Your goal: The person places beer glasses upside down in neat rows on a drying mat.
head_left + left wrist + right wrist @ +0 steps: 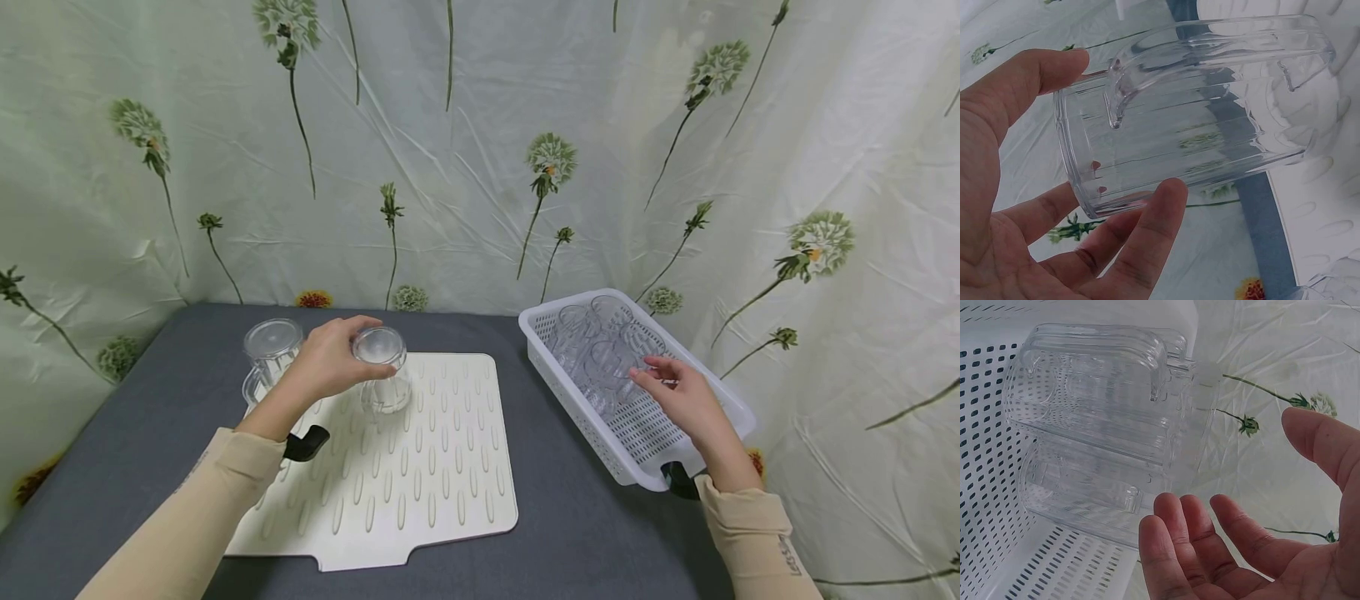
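My left hand [330,360] holds a clear glass mug [382,371] upside down near its base, above the back part of a white ridged draining mat [420,467]. In the left wrist view thumb and fingers span the base end of this mug [1166,125], whose rim faces the mat; whether it touches is hard to tell. Another upturned clear mug [273,346] stands to the left, behind my left wrist. Over a white perforated basket [577,425], my right hand [682,404] has its fingers loosely bent beside several clear mugs [1097,406], gripping none.
A dark grey cloth [555,533] covers the table beneath mat and basket. Behind it hangs a pale curtain [465,167] printed with dandelions. The basket sits at an angle on the right, its mugs crowded toward the far end.
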The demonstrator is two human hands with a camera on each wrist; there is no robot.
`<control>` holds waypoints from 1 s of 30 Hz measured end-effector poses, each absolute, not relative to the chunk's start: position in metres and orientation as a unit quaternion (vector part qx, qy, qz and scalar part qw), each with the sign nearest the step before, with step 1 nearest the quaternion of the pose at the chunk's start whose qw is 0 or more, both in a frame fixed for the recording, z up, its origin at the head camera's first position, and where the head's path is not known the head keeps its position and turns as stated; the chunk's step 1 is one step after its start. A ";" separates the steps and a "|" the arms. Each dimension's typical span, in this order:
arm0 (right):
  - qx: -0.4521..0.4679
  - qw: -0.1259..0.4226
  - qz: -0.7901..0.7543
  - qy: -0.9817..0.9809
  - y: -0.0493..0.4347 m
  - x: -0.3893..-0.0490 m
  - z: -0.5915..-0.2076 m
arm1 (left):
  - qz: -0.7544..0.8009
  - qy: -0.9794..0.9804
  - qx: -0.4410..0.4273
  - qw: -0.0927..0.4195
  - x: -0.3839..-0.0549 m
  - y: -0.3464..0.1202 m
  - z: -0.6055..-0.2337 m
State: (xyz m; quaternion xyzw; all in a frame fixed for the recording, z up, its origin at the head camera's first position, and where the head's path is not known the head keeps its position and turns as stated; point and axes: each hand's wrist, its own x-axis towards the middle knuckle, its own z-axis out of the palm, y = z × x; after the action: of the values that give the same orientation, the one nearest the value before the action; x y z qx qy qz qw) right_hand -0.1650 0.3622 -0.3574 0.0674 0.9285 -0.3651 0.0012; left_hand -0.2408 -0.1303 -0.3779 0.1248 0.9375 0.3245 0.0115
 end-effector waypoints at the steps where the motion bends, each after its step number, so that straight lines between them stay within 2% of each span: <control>1: 0.067 0.001 -0.366 0.928 0.362 -0.165 -0.357 | 0.324 0.938 0.124 0.012 -0.241 -0.130 -0.378; 30: 0.070 0.012 -0.354 0.933 0.357 -0.176 -0.359 | 0.363 0.926 0.096 -0.025 -0.240 -0.128 -0.396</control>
State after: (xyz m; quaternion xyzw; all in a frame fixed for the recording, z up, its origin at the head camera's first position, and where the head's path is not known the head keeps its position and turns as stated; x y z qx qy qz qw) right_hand -0.1756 0.3574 -0.3594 0.0697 0.9326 -0.3539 0.0124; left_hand -0.2397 -0.1280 -0.3965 0.0961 0.9264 0.3632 -0.0246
